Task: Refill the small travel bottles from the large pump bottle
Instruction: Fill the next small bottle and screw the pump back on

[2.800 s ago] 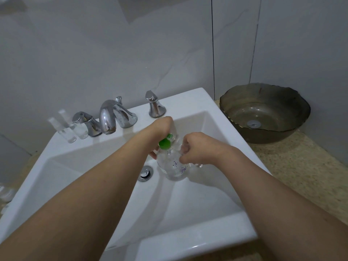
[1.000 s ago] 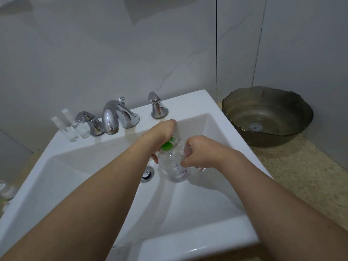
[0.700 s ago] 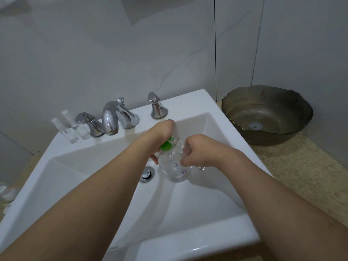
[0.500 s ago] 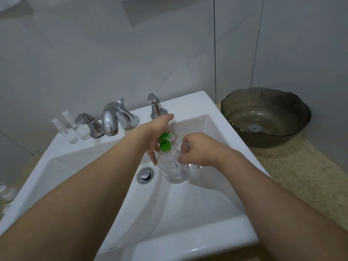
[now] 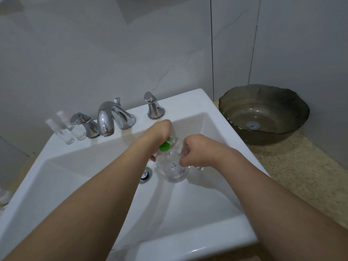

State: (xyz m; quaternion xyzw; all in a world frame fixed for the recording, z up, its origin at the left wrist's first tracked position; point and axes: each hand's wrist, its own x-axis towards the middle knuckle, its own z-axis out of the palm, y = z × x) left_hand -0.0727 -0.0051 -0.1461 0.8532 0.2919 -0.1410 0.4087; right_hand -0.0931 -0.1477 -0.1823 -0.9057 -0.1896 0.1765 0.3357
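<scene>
Little has shifted since the earlier frames: the left hand [image 5: 160,132] still curls over the green pump head [image 5: 165,146] of the large pump bottle [image 5: 172,166], upright at frame centre over the sink [image 5: 188,213]. Just right of it, the right hand [image 5: 197,149] pinches a small travel bottle [image 5: 197,168], mostly hidden, beside the nozzle. Two more travel bottles [image 5: 65,129] stand at the left, well apart.

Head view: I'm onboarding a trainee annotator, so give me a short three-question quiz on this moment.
1. True or false: the large pump bottle is held over the white sink.
2. Which hand is on the green pump top? A) left hand B) right hand
3. Fill in: two small clear bottles stand on the sink ledge beside the ____.

Key: 1 true; 2 A; 3 faucet.
</scene>
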